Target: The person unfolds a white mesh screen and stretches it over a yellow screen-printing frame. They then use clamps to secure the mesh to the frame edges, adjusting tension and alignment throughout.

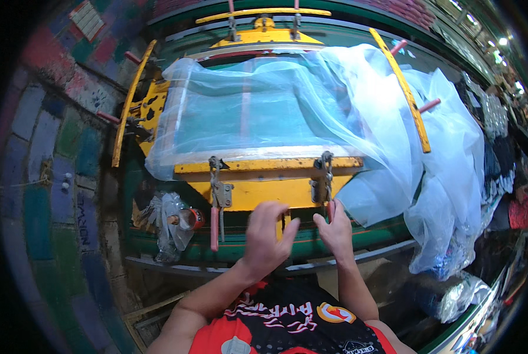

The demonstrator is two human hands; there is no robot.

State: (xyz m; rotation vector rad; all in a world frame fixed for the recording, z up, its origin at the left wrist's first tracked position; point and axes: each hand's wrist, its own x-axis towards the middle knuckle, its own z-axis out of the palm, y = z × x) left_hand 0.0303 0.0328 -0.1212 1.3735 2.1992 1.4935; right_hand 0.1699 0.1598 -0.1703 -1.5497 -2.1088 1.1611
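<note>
White sheer mesh fabric [264, 100] lies spread over a frame, its near edge reaching the yellow clamp bar [270, 167] in front of me. Two toggle clamps are mounted on that bar. My right hand [336, 236] is closed around the red handle [331, 210] of the right toggle clamp. The left toggle clamp [215, 189] has its red handle hanging down. My left hand [267, 239], slightly blurred, hovers between the two handles with thumb and fingers apart, holding nothing.
Yellow bars with red handles stand at the left [133, 106], right [402, 88] and far side [264, 13]. Loose mesh [446, 165] drapes over the right end. A clear plastic bag [172, 227] lies at the left beside a painted brick wall [57, 171].
</note>
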